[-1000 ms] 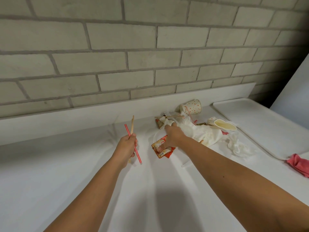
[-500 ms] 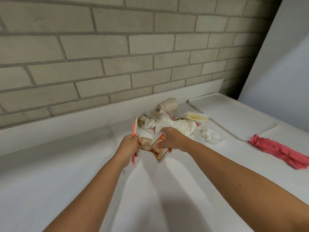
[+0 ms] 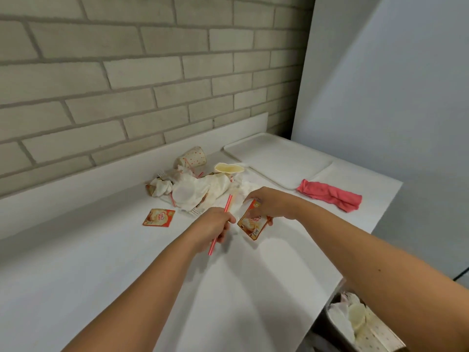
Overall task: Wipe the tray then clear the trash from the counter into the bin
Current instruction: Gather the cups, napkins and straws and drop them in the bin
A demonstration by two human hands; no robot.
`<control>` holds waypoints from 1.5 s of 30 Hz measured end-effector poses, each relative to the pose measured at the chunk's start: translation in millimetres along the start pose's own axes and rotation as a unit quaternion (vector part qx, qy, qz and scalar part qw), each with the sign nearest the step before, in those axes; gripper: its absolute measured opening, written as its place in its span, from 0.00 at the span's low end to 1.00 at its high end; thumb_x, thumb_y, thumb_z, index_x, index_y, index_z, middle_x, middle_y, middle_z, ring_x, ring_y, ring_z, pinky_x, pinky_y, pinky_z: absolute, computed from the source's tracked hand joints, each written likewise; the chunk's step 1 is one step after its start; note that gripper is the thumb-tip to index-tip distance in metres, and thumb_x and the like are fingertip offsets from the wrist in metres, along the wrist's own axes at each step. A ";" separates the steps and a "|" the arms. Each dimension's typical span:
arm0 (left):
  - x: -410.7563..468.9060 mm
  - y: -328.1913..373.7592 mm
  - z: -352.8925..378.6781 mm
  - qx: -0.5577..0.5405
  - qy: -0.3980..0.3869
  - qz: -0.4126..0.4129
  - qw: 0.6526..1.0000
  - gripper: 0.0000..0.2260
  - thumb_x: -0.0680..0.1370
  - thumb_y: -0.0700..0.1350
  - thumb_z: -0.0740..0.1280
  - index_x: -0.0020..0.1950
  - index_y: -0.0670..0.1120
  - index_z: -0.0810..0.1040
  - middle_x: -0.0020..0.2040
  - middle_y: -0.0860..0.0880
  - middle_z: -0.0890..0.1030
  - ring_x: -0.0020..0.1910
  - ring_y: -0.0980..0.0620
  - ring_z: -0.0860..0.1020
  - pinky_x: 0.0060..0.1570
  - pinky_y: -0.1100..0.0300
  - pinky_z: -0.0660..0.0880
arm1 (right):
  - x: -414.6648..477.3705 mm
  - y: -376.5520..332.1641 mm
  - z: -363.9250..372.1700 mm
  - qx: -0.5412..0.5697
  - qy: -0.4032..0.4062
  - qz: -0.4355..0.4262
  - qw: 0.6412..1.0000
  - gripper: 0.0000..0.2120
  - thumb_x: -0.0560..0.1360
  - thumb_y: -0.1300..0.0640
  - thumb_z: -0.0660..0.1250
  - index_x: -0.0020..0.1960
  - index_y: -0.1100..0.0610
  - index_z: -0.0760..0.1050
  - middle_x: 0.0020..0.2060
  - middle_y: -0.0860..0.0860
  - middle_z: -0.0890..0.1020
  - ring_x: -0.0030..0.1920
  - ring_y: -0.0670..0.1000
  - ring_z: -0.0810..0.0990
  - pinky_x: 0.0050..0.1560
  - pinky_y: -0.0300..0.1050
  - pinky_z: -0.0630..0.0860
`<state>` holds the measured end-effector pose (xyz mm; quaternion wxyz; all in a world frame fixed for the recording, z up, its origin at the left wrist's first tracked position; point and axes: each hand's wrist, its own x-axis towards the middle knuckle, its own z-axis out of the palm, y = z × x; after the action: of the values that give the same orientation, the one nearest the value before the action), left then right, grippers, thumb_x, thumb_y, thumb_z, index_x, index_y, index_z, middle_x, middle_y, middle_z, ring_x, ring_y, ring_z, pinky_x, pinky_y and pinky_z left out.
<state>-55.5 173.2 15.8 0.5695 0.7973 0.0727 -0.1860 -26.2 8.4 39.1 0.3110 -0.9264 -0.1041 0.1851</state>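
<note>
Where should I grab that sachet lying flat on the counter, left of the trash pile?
Pinch the sachet by its near edge, coming from above and the front. It lies flat and thin, apart from the pile, with bare counter on its near side, so I judge a lifted edge easiest.

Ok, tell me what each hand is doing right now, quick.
Left hand: closed around a red straw.
Right hand: pinching a creamer sachet just above the counter.
</note>
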 end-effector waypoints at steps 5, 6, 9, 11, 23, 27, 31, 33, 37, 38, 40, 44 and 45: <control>-1.8 30.8 76.5 0.096 -0.004 0.038 0.995 0.11 0.80 0.40 0.58 0.47 0.42 0.79 0.44 0.49 0.73 0.43 0.49 0.71 0.41 0.60 0.69 | -43.3 57.7 -36.5 -0.004 0.033 0.039 0.999 0.17 0.75 0.57 0.69 0.63 0.57 0.74 0.54 0.57 0.81 0.52 0.61 0.81 0.52 0.57 0.80; -1.8 34.5 91.6 0.110 -0.006 0.053 0.992 0.12 0.80 0.40 0.56 0.51 0.42 0.80 0.49 0.49 0.74 0.49 0.48 0.71 0.44 0.60 0.68 | -53.3 71.0 -43.7 -0.001 0.040 0.048 0.998 0.17 0.75 0.57 0.68 0.64 0.56 0.73 0.54 0.56 0.81 0.54 0.60 0.81 0.55 0.58 0.78; -4.3 41.2 139.2 0.122 -0.038 0.102 0.987 0.14 0.82 0.42 0.55 0.54 0.41 0.80 0.62 0.45 0.75 0.59 0.47 0.72 0.52 0.61 0.65 | -83.2 119.7 -62.2 0.019 0.045 0.073 0.996 0.15 0.75 0.58 0.67 0.62 0.56 0.74 0.53 0.57 0.82 0.54 0.63 0.80 0.52 0.55 0.79; -5.9 42.5 168.2 0.122 -0.058 0.119 0.984 0.14 0.82 0.42 0.55 0.53 0.41 0.80 0.64 0.45 0.75 0.63 0.47 0.72 0.53 0.61 0.64 | -101.5 152.2 -70.1 0.035 0.043 0.095 0.994 0.14 0.75 0.57 0.68 0.59 0.58 0.75 0.52 0.58 0.82 0.53 0.64 0.81 0.54 0.60 0.78; -6.1 37.9 280.5 0.094 -0.104 0.160 0.977 0.10 0.78 0.45 0.65 0.48 0.39 0.81 0.43 0.46 0.74 0.44 0.51 0.71 0.43 0.60 0.67 | -145.9 294.9 -32.4 0.072 0.040 0.262 0.961 0.18 0.74 0.59 0.68 0.62 0.64 0.72 0.53 0.59 0.80 0.46 0.54 0.80 0.50 0.48 0.79; -5.5 32.0 297.3 0.099 -0.109 0.159 0.976 0.08 0.77 0.45 0.65 0.47 0.41 0.80 0.41 0.44 0.74 0.40 0.50 0.70 0.40 0.62 0.67 | -134.2 318.4 6.6 0.148 0.031 0.293 0.944 0.22 0.77 0.55 0.66 0.63 0.68 0.67 0.47 0.59 0.80 0.35 0.53 0.83 0.38 0.43 0.82; -4.4 26.7 308.8 0.116 -0.112 0.156 0.974 0.05 0.77 0.46 0.65 0.44 0.45 0.78 0.40 0.45 0.72 0.39 0.50 0.68 0.40 0.59 0.66 | -131.0 330.8 12.8 0.108 0.018 0.287 0.952 0.20 0.78 0.53 0.62 0.65 0.64 0.69 0.50 0.60 0.81 0.45 0.55 0.79 0.52 0.50 0.78; -3.4 23.8 313.1 0.122 -0.106 0.157 0.974 0.08 0.77 0.44 0.65 0.46 0.42 0.81 0.37 0.46 0.72 0.36 0.51 0.67 0.39 0.60 0.65 | -133.9 326.7 -0.7 0.114 0.004 0.253 0.961 0.20 0.79 0.59 0.61 0.69 0.61 0.67 0.53 0.60 0.80 0.46 0.55 0.80 0.52 0.48 0.78; 1.0 18.2 321.6 0.154 -0.081 0.155 0.972 0.10 0.77 0.43 0.66 0.46 0.36 0.81 0.29 0.51 0.68 0.31 0.54 0.65 0.34 0.62 0.62 | -147.5 304.7 -37.4 0.344 0.026 0.075 0.936 0.16 0.75 0.69 0.63 0.61 0.61 0.74 0.41 0.55 0.79 0.33 0.45 0.78 0.32 0.35 0.75; 1.8 18.1 323.9 0.165 -0.079 0.152 0.971 0.10 0.78 0.43 0.65 0.46 0.36 0.82 0.28 0.51 0.68 0.30 0.54 0.65 0.34 0.62 0.63 | -151.1 300.8 -44.1 0.412 0.026 0.036 0.910 0.16 0.73 0.72 0.64 0.58 0.59 0.75 0.41 0.55 0.79 0.33 0.45 0.78 0.31 0.35 0.73; 3.1 17.5 329.2 0.183 -0.082 0.151 0.968 0.09 0.78 0.43 0.65 0.48 0.39 0.82 0.31 0.52 0.73 0.33 0.55 0.71 0.37 0.62 0.68 | -156.0 294.4 -52.4 0.475 0.029 -0.009 0.879 0.16 0.71 0.72 0.65 0.54 0.57 0.77 0.38 0.55 0.80 0.33 0.48 0.80 0.31 0.36 0.73; 4.4 13.9 340.5 0.222 -0.097 0.148 0.959 0.10 0.79 0.43 0.63 0.54 0.41 0.81 0.45 0.47 0.81 0.42 0.52 0.77 0.44 0.62 0.72 | -159.9 293.3 -53.5 0.406 0.059 -0.017 0.912 0.04 0.74 0.68 0.66 0.45 0.60 0.77 0.30 0.51 0.80 0.29 0.44 0.79 0.32 0.35 0.74; 3.9 12.2 343.5 0.235 -0.099 0.148 0.956 0.10 0.79 0.43 0.63 0.55 0.40 0.81 0.44 0.46 0.81 0.41 0.53 0.76 0.40 0.64 0.70 | -160.8 295.5 -52.6 0.392 0.069 -0.013 0.917 0.04 0.74 0.67 0.66 0.43 0.60 0.77 0.31 0.52 0.80 0.28 0.43 0.78 0.33 0.35 0.74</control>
<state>-121.3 -152.6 -71.8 0.3918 0.8879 -0.1488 -0.1896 -128.0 -301.3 -59.0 0.6583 -0.7390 -0.0137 0.1424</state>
